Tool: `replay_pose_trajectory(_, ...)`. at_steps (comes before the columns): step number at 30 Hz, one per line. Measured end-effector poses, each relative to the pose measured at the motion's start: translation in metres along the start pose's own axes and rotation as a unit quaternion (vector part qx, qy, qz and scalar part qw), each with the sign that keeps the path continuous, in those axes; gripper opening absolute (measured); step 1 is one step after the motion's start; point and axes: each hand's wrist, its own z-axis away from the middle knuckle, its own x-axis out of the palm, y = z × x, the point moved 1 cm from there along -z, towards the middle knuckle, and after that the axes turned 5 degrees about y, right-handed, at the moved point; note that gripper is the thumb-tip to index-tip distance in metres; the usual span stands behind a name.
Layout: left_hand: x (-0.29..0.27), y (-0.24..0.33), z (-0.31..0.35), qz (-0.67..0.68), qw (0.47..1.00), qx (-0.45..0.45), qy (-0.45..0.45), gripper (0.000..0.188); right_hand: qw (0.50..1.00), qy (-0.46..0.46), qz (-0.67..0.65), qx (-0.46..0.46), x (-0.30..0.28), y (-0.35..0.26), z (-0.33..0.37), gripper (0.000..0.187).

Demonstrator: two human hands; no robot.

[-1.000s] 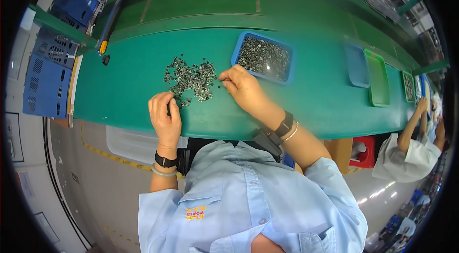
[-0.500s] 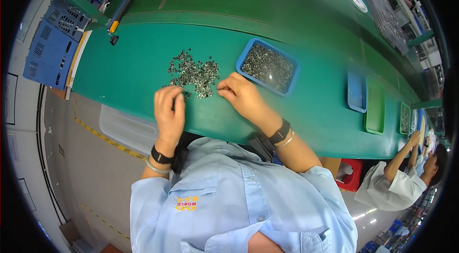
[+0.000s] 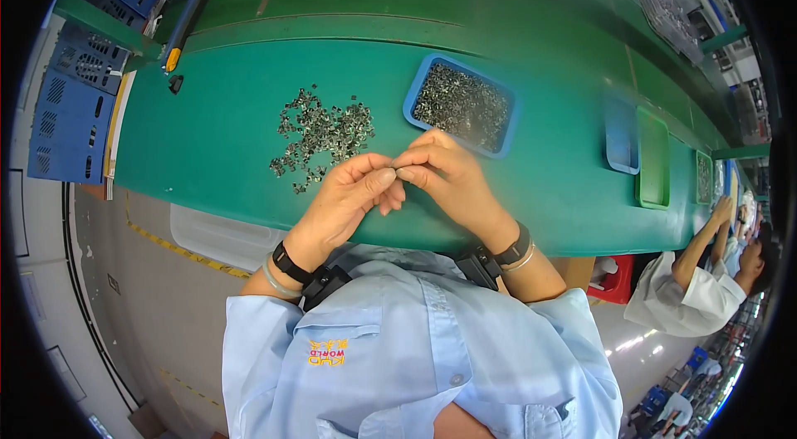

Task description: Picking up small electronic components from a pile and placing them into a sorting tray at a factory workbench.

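My left hand (image 3: 359, 188) and my right hand (image 3: 444, 173) meet fingertip to fingertip above the green work surface (image 3: 224, 124). Both are pinched closed around something tiny at their tips, too small to make out. Just beyond my left hand spreads a loose pile of small shiny metal pieces (image 3: 320, 134). A blue tray (image 3: 413, 114), filled with many similar small pieces (image 3: 465, 103), lies beyond my right hand.
At the right stand another blue tray (image 3: 621, 140), a green tray (image 3: 653, 161) and a co-worker in a light shirt (image 3: 685, 298). Blue perforated crates (image 3: 70, 119) are at the left. A small black object (image 3: 175, 84) lies near a yellow-tipped bar (image 3: 172, 60).
My hands, apart over the near side of the pile before, have come together at the fingertips. My left hand moved right and my right hand turned inward. The view shifted slightly.
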Motion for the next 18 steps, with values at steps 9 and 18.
replay_pose_trajectory(9,-0.002,0.009,-0.003,0.084,0.995,-0.029,-0.038,0.019,0.994,0.073,0.072,-0.043,0.005,-0.014,0.005,0.023)
replay_pose_trajectory(18,0.007,0.017,0.001,0.001,0.999,-0.035,0.007,0.019,0.965,0.112,0.204,-0.118,0.007,-0.015,0.012,0.018)
